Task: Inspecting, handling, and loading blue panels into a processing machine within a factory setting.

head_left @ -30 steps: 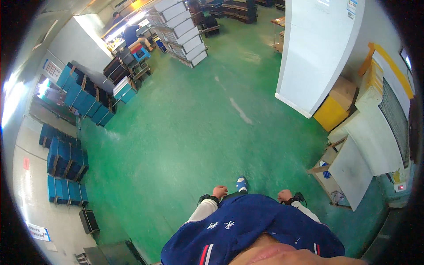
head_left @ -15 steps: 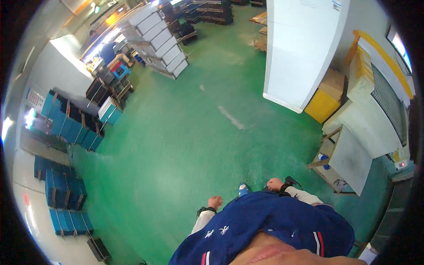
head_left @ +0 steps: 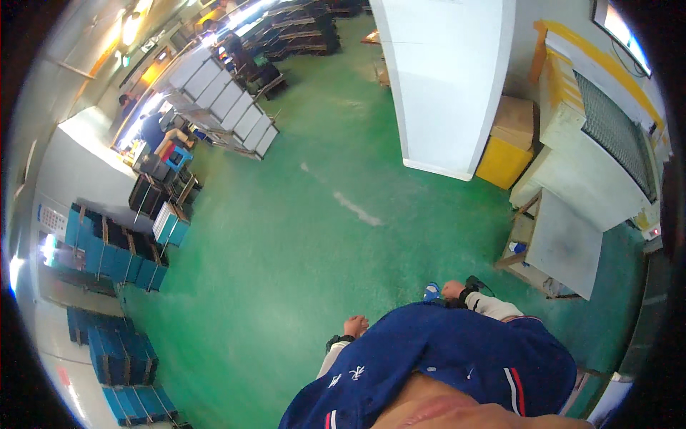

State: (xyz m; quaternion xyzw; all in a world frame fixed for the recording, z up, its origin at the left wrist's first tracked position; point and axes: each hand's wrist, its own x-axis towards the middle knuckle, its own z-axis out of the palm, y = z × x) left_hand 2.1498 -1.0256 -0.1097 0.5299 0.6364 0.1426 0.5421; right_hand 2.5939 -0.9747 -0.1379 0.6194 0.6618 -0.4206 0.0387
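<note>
My left hand hangs low in front of my blue shirt, its fingers curled in and nothing seen in them. A dark band sits round that wrist. On the other side, my right hand is likewise closed in a loose fist at waist height, with no object visible in it. A black strap with a small dark device is on the right wrist. Beside the right hand the tip of a blue and white shoe shows on the green floor. Neither hand touches anything around it.
A white pillar stands ahead, with a yellow box beside it. To the right are a large pale machine and a small table. Stacked blue crates line the left; pale stacked boxes and a seated person are farther off.
The view has turned and moved, so the pillar and pale boxes sit farther left in the picture. A shoe now shows beside my right hand. Both hands remain closed.
</note>
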